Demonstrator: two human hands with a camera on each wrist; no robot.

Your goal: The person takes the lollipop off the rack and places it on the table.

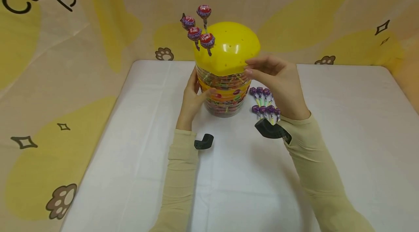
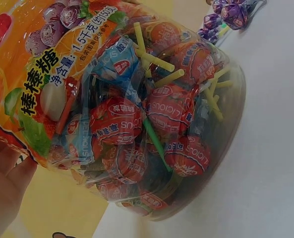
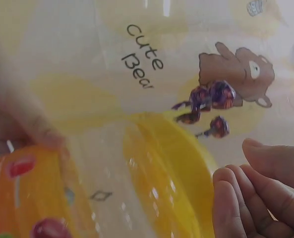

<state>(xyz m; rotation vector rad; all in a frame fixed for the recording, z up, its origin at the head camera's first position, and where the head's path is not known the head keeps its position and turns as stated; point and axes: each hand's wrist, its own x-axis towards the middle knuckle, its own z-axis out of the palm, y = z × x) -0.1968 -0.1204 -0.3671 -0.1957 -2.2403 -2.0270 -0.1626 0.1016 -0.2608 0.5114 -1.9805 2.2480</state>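
A clear plastic jar (image 1: 226,105) of wrapped lollipops stands on the table under a domed yellow lid (image 1: 242,39) with small holes. Several purple-and-red lollipops (image 1: 207,40) stick up from the lid's left side. My left hand (image 1: 191,103) grips the jar's left side, thumb across the orange label and fingers round the back. At the lid's right edge is my right hand (image 1: 281,84), fingers loosely bent, thumb apart, nothing held. The left wrist view shows red and blue lollipops (image 2: 117,121) through the jar wall.
Two rows of purple lollipops (image 1: 263,110) with pale sticks lie right of the jar, partly behind the right wrist. A white cloth covers the table (image 1: 131,174). Behind and to the left hangs a yellow patterned backdrop (image 1: 108,21). Each wrist carries a black camera mount (image 1: 204,142).
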